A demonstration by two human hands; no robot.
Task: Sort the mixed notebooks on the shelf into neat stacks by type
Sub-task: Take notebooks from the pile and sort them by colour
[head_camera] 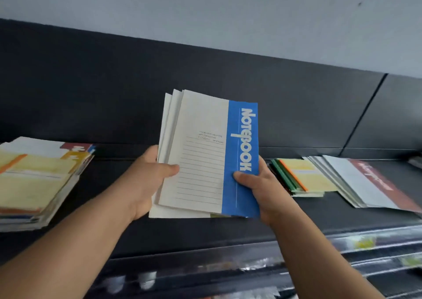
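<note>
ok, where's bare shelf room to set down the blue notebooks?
Widest free patch: the shelf between the mixed stack on the left and the yellow-covered stack, below the blue notebooks that left hand and right hand hold. A narrower strip runs in front of the yellow-covered stack. Crowded right: red-banded stack abuts it.

The dark matte shelf [205, 234] runs left to right beneath the grip, where the left hand [150, 175] and the right hand [258, 184] hold a bundle of notebooks [205, 152]. Well to the left of the grip lies a thick, uneven stack [34, 180]. A pale yellow cover with an orange band tops it, and a white cover with a red corner pokes out at its far end. Just right of the grip, near the right hand, sits a smaller pile [303, 177] with a yellow cover, an orange spine and green and dark edges underneath. Farther right, just beside that pile, grey-white notebooks with a red band [365, 184] lie fanned out.
</note>
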